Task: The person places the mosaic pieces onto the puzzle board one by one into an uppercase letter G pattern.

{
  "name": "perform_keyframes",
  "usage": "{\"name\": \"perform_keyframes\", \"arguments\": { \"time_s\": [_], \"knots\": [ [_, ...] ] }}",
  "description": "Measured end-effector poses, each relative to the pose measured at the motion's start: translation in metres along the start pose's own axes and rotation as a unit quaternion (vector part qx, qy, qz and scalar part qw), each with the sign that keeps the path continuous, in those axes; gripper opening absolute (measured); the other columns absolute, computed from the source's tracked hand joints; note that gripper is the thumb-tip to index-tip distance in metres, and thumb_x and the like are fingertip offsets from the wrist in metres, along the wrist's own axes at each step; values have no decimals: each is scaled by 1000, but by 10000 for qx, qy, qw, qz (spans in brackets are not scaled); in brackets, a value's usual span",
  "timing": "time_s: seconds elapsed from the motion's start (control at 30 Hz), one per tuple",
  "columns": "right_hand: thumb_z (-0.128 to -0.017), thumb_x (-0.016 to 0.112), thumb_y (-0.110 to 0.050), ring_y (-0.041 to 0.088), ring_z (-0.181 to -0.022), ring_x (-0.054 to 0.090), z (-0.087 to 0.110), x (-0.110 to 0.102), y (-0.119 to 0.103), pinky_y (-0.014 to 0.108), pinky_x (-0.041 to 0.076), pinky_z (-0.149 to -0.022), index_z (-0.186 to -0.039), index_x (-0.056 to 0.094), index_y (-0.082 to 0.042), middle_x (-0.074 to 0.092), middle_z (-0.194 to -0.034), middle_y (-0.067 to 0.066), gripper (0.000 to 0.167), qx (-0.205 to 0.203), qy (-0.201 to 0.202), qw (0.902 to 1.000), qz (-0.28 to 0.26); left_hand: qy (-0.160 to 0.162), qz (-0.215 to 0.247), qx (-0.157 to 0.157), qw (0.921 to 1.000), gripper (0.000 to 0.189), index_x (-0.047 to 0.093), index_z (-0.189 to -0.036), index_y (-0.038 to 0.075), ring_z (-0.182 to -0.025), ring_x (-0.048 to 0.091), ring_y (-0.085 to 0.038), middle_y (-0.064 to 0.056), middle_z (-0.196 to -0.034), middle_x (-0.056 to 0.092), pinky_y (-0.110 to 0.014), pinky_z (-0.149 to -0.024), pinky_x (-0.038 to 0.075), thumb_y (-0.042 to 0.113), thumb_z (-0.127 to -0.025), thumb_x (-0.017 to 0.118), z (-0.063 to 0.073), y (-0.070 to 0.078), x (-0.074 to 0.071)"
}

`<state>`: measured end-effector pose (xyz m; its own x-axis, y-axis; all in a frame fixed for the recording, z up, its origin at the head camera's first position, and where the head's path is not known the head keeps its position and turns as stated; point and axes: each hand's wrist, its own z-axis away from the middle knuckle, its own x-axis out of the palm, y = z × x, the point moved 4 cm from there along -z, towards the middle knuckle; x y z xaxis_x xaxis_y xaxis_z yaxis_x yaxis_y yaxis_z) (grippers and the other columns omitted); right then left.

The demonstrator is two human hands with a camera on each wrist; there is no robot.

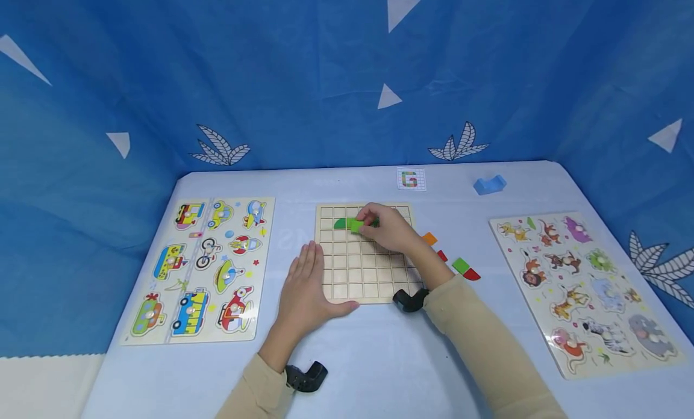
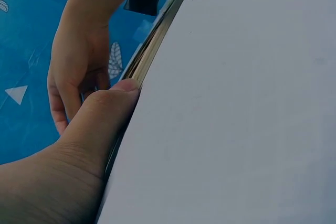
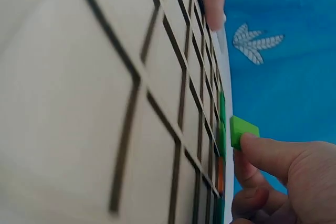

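Note:
A wooden grid board lies in the middle of the table. Between thumb and fingers my right hand pinches a light green square tile, over the board's far rows. In the head view a dark green rounded tile sits in the grid just left of the held one. The right wrist view shows green tiles and an orange tile along the far row. My left hand has its fingers straight along the board's left edge, its thumb at the front edge.
Right of the board lie loose orange, red and green tiles. Behind it are a G pattern card and a blue block. A vehicle puzzle lies left, an animal puzzle right.

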<state>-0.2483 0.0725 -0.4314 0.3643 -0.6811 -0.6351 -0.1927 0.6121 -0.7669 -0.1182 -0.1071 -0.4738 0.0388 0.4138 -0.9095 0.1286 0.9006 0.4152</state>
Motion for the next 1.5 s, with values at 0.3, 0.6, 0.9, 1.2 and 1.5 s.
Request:
{"name": "perform_keyframes", "arguments": {
  "time_s": [0.3,0.6,0.9,1.2,1.5],
  "knots": [
    [-92,71,-15,16,-86,57,-8,25,-17,30,49,-79,-103,68,-16,65,-93,-1,11,-395,-129,9987,310,49,23,27,10000,139,16,-157,0,-156,6,-27,-15,-167,12,-44,-127,13,87,-62,66,0,1,-2],
    [-92,72,-19,13,-91,58,-3,29,-19,30,52,-85,-105,72,-18,64,-99,-3,13,-373,-91,9954,873,30,44,21,10000,138,16,-157,-1,-156,6,-27,-15,-167,12,-43,-127,13,85,-62,67,0,4,-3],
    [-93,71,-19,14,-92,60,13,19,-19,34,52,-88,-108,75,-18,67,-103,-4,16,-560,-232,9912,1175,-5,14,-15,10000,139,16,-157,0,-156,6,-27,-15,-167,12,-44,-127,14,86,-61,66,0,4,-1],
    [-94,68,-21,19,-89,54,41,-30,17,34,46,-78,-122,68,-18,63,-100,-1,28,65,123,9918,1269,-67,14,-88,9999,140,14,-158,1,-157,2,-25,-13,-167,9,-44,-127,13,88,-61,65,-1,2,1],
    [-92,70,-29,25,-89,56,68,-80,60,34,50,-71,-130,62,-12,63,-110,11,42,1135,444,9747,1874,-8,140,-109,9998,140,13,-158,2,-157,3,-26,-13,-168,8,-45,-126,13,86,-61,67,0,3,-1]
  ]
}}
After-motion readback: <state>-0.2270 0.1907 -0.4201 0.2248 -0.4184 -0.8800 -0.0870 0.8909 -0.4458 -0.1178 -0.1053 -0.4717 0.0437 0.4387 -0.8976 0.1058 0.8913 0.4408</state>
